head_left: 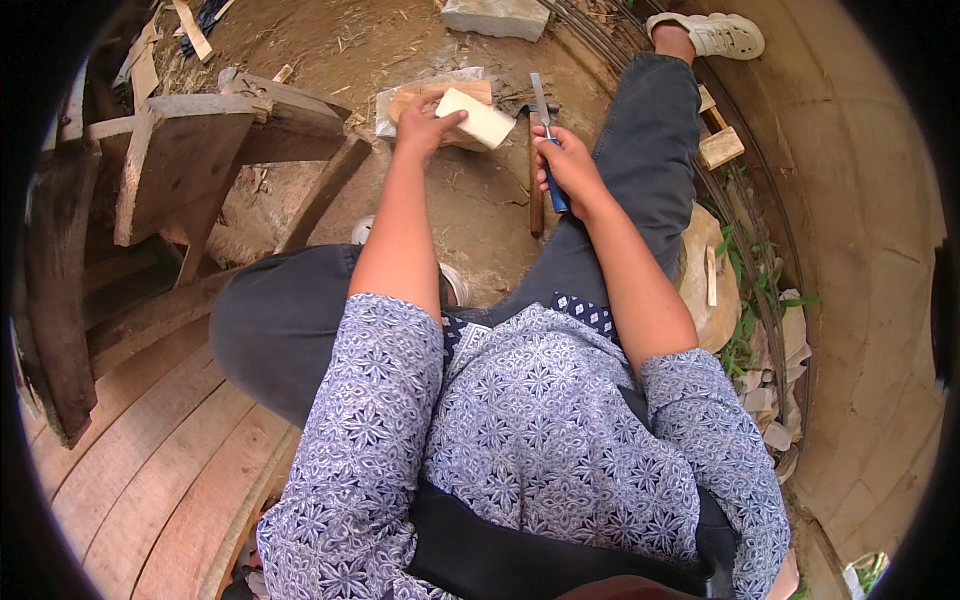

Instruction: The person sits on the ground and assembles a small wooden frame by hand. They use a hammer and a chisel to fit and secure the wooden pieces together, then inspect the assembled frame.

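The left hand [425, 127] pinches the block [480, 118], visibly uncut, while the right hand [568, 170] grips the chisel [541, 103], apart from it.

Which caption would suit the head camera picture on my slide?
The left hand holds a pale wooden block; the right hand grips a blue-handled chisel near a hammer.

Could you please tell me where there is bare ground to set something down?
Bare earth shows between the left forearm and the hammer handle. It is crowded around the pale block in the left hand, at the timber frame and by the large rock.
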Demonstrator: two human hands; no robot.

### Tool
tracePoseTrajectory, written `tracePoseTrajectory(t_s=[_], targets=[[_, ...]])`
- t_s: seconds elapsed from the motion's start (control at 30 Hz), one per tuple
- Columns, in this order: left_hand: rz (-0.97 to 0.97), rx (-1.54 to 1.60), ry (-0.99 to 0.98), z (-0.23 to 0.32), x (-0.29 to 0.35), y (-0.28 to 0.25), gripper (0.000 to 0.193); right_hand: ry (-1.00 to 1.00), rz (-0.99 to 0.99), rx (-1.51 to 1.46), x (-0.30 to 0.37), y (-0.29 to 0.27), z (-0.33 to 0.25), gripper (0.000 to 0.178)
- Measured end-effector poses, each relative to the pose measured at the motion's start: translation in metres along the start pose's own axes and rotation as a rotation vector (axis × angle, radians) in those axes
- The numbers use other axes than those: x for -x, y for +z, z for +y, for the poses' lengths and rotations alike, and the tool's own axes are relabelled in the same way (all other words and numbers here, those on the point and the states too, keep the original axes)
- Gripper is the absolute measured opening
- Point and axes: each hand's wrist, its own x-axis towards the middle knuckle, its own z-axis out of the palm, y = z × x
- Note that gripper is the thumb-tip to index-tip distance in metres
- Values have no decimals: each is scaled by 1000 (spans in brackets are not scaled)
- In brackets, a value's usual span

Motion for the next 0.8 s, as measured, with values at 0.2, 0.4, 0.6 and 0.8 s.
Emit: tracePoseTrajectory(t_s=[0.2, 0.4, 0.6, 0.8], targets=[[280, -376, 132, -8, -3, -7, 60, 44, -84, 93, -15, 6, 23, 37], [405, -942, 373, -26, 21, 12, 51, 35, -130, 193, -1, 34, 34, 52], [376, -959, 441, -43, 10, 12, 54, -40, -237, 348, 11, 42, 51, 50], [378, -925, 499, -49, 6, 10, 55, -260, -105, 599, 4, 37, 75, 45]])
